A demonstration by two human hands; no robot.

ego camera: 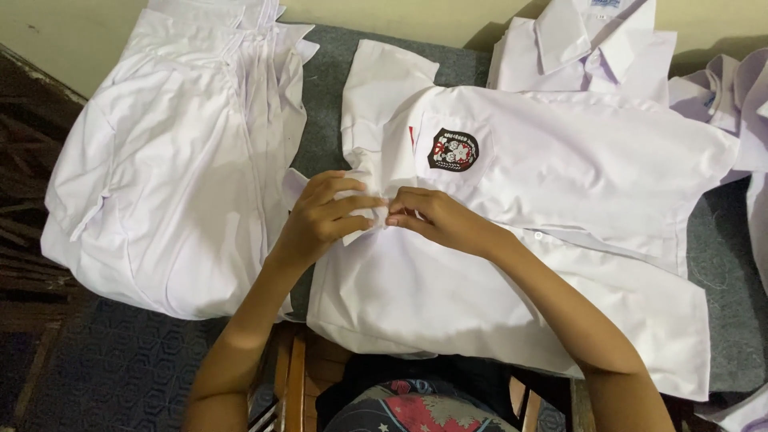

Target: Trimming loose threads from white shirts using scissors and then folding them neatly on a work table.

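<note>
White shirt [512, 240] lies spread on grey cloth surface [324, 112], centre right, directly before me. My left hand [320, 220] and right hand [440, 220] meet at its front edge, fingertips pinching small fold of white fabric together. One shield-shaped badge [453, 150], black with red and white, on chest pocket just above hands. One stack of folded white shirts [176, 160] left. One folded shirt [584, 48] top right; more white fabric [720, 92] at right edge.
</note>
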